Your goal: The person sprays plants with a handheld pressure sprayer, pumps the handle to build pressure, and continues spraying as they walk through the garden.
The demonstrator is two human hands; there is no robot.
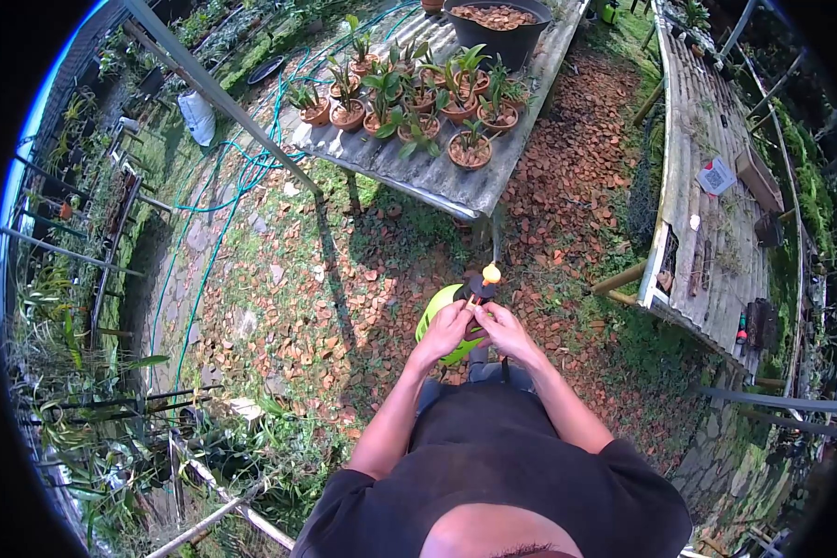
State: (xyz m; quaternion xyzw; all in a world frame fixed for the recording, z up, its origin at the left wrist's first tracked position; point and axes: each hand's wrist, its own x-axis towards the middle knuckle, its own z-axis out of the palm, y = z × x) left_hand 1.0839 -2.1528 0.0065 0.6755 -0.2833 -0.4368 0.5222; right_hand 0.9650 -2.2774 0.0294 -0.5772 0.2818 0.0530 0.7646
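Note:
My left hand point(447, 329) and my right hand point(505, 331) meet in front of my body, fingers closed and thumbs nearly touching. A thin, light orange piece point(472, 302) shows between the fingertips, too small to name. Right by them is a lime-green container point(444, 307), which looks like a pump sprayer. It is partly hidden by my left hand. Just beyond the fingers sticks up a black part point(479, 285) with a round yellow-orange tip point(491, 273). How the black part joins the green container is hidden.
Several potted plants point(419, 126) stand on a corrugated table point(437, 177) ahead, beside a large black tub point(500, 37) of chips. A slatted bench point(702, 214) runs along the right. Teal hose point(216, 209) loops over the left ground. Broken terracotta-coloured pieces point(567, 177) cover the soil.

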